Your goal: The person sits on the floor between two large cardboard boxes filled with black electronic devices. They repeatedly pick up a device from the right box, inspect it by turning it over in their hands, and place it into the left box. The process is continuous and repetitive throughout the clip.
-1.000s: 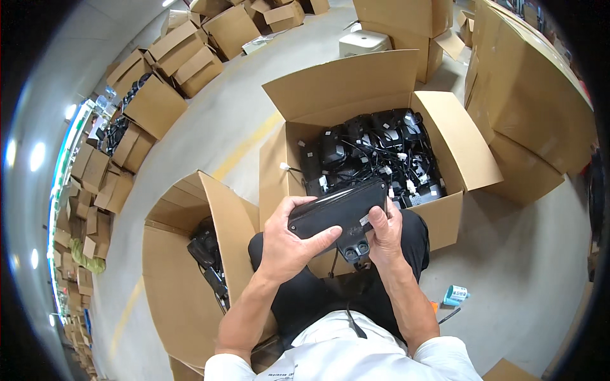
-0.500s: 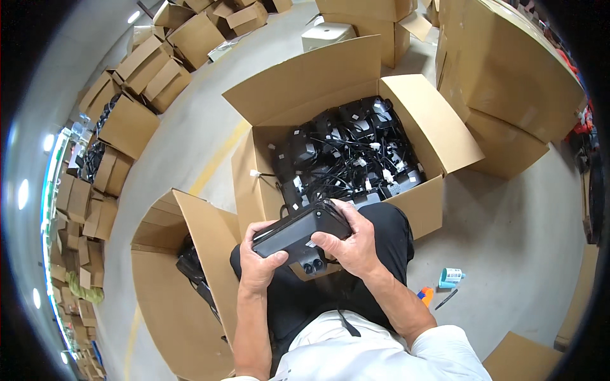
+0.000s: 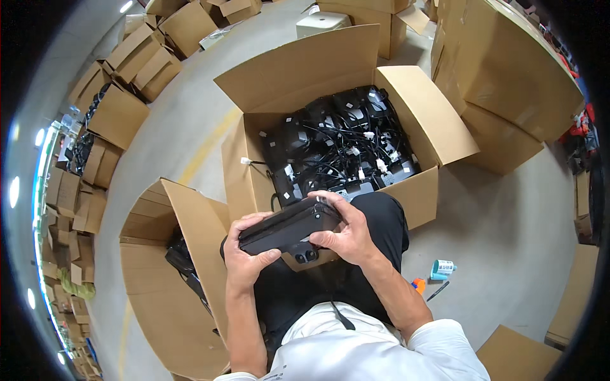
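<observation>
Between my two hands is a black box-shaped plastic device (image 3: 279, 231) with a short protruding part that has two round openings. It is held up above my lap, its left end slightly lower. My left hand (image 3: 245, 257) grips that left end, thumb along the near side and fingers behind. My right hand (image 3: 349, 236) grips the other end, thumb on the near face and fingers over the top. Just beyond stands an open cardboard box (image 3: 416, 200), packed with similar black units (image 3: 318, 120), whose black cables and white connectors (image 3: 381, 166) lie tangled on top.
To my left, another open carton (image 3: 198, 247) holds black items (image 3: 183, 260). On the floor at my right lie a teal bottle (image 3: 443, 269), a black pen (image 3: 438, 291) and an orange object (image 3: 418, 285). Large cartons (image 3: 502, 76) stand at far right; a white stool (image 3: 322, 24) is behind.
The device has tilted a little in my hands, so its near face looks darker. Both hands keep their grip. The whole view has shifted slightly.
</observation>
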Tool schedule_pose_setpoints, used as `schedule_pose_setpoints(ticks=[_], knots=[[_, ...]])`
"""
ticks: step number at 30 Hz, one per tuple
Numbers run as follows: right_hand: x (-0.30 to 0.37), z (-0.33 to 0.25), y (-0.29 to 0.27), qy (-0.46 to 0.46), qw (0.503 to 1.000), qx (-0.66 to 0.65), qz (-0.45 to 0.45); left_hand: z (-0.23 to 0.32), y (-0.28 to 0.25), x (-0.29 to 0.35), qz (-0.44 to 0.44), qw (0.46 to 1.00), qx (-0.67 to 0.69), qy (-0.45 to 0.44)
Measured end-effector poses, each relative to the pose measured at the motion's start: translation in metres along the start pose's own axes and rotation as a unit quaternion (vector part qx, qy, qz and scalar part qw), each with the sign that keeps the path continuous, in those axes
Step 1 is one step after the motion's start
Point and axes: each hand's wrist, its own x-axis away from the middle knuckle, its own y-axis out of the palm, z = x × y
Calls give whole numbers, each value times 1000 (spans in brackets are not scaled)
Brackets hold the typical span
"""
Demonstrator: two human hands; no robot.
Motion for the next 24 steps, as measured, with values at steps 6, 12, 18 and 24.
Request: schedule_pose_setpoints(ticks=[6, 12, 18, 24], knots=[[2, 8, -2, 43, 995, -93, -5, 25, 14, 10, 22, 998, -52, -10], [1, -2, -2, 72, 995, -72, -5, 11, 13, 21, 67, 992, 76, -79], [-3, -11, 10, 131, 969, -143, -155, 10, 22, 31, 132, 942, 267, -155], [3, -18, 51, 55, 988, 146, -20, 30, -8, 72, 152, 974, 57, -156]])
